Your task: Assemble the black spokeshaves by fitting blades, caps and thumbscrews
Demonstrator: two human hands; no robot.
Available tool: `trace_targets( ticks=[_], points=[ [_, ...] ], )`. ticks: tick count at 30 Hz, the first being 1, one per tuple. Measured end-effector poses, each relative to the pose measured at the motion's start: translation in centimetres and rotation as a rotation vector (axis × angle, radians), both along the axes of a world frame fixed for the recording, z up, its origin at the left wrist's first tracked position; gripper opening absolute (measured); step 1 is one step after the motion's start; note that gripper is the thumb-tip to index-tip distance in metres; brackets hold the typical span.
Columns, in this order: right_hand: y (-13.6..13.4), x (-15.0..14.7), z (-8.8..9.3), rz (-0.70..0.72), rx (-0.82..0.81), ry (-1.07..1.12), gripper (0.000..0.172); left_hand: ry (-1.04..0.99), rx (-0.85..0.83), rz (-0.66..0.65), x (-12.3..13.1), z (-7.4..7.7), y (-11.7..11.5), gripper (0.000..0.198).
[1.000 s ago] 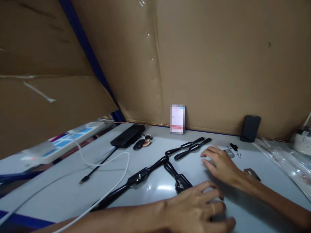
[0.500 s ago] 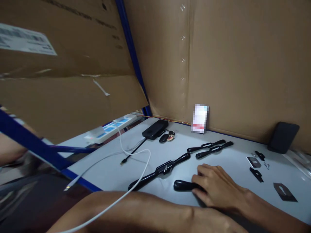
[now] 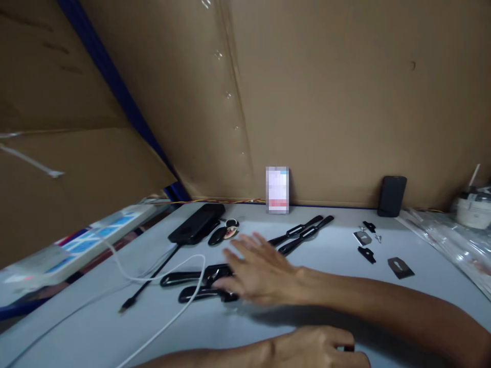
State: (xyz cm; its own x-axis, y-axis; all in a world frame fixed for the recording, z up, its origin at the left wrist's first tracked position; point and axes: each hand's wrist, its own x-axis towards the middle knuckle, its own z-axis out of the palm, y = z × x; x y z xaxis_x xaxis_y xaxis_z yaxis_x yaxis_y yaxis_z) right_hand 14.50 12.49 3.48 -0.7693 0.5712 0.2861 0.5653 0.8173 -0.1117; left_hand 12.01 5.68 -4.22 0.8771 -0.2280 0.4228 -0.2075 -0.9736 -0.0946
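Note:
My right hand (image 3: 257, 273) reaches left across the grey table (image 3: 326, 286). Its fingers are stretched out and blurred by motion. Its palm lies on the right ends of two long black handled tools (image 3: 190, 285) that lie side by side near a white cable (image 3: 180, 301). My left hand (image 3: 316, 350) rests at the bottom edge, fingers curled, with a small dark thing at its fingertips that I cannot make out. Two more black handled tools (image 3: 303, 232) lie just beyond my right hand.
Small black parts (image 3: 367, 254), a metal plate (image 3: 362, 237) and a dark blade (image 3: 400, 267) lie to the right. A phone (image 3: 392, 197) and a card (image 3: 276, 189) lean on the cardboard wall. A power bank (image 3: 197, 224), keys (image 3: 224, 232), power strip (image 3: 76, 245) and plastic bags (image 3: 448, 240) surround them.
My right hand has swept from the table's middle to the left, and the long black tools now lie together by the white cable. My left hand has come back into view at the bottom edge.

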Motion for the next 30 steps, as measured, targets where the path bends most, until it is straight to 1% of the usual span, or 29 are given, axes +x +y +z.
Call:
trace_targets(
  ticks=[2, 4, 5, 7, 8, 10, 11, 13, 15, 16, 17, 19, 20, 22, 25, 27, 28, 30],
  points=[
    [0.5, 4.4, 0.0, -0.13, -0.023, -0.001, 0.054, -0.065, -0.004, -0.006, 0.1, 0.7, 0.2, 0.042],
    [0.6, 8.9, -0.5, -0.315, -0.063, -0.01, 0.051, -0.139, -0.007, -0.003, 0.0, 1.8, 0.3, 0.029],
    [0.4, 10.9, -0.8, -0.374, -0.077, -0.022, 0.051, -0.171, -0.016, 0.005, -0.2, 2.4, 0.3, 0.025],
    [-0.8, 14.1, -1.3, -0.425, -0.106, -0.051, 0.051, -0.296, -0.04, 0.049, -0.6, 3.9, 0.2, 0.017],
    [-1.6, 15.3, -1.4, -0.412, -0.114, -0.055, 0.051, -0.353, -0.077, 0.079, -0.9, 4.6, 0.2, 0.019],
    [-2.9, 17.2, -0.9, -0.385, -0.084, -0.009, 0.047, -0.399, -0.128, 0.211, -1.2, 5.7, 0.6, 0.018],
    [-3.4, 18.2, -0.5, -0.398, -0.046, 0.032, 0.043, -0.354, -0.144, 0.283, -1.3, 5.9, 0.9, 0.024],
    [-3.7, 20.3, 0.4, -0.499, 0.045, 0.116, 0.038, -0.331, -0.141, 0.448, -1.3, 5.6, 2.0, 0.038],
    [-3.8, 22.8, 0.9, -0.631, 0.084, 0.162, 0.037, -0.306, -0.112, 0.634, -1.3, 4.4, 3.3, 0.044],
    [-3.8, 23.9, 0.8, -0.668, 0.087, 0.176, 0.037, -0.29, -0.087, 0.704, -1.3, 3.5, 3.9, 0.047],
    [-4.0, 24.9, 0.5, -0.688, 0.077, 0.182, 0.04, -0.272, -0.068, 0.735, -1.3, 2.7, 4.6, 0.049],
    [-4.6, 26.3, -0.7, -0.668, 0.013, 0.155, 0.049, -0.218, -0.066, 0.769, -1.5, 1.6, 5.5, 0.047],
    [-4.9, 26.6, -1.4, -0.638, -0.039, 0.127, 0.055, -0.193, -0.085, 0.775, -1.7, 1.4, 5.8, 0.044],
    [-5.6, 26.7, -2.7, -0.578, -0.15, 0.072, 0.064, -0.165, -0.132, 0.764, -1.9, 1.6, 5.9, 0.036],
    [-5.6, 26.5, -3.8, -0.579, -0.244, 0.055, 0.064, -0.128, -0.208, 0.671, -2.1, 2.9, 5.1, 0.036],
    [-4.8, 26.7, -3.8, -0.611, -0.217, 0.107, 0.063, -0.093, -0.258, 0.588, -2.3, 3.6, 4.3, 0.044],
    [-4.3, 27.0, -3.7, -0.634, -0.173, 0.153, 0.062, -0.081, -0.278, 0.554, -2.5, 3.7, 4.0, 0.049],
    [-3.2, 27.9, -3.4, -0.7, -0.06, 0.25, 0.055, -0.089, -0.311, 0.538, -2.8, 3.8, 3.4, 0.054]
  ],
)
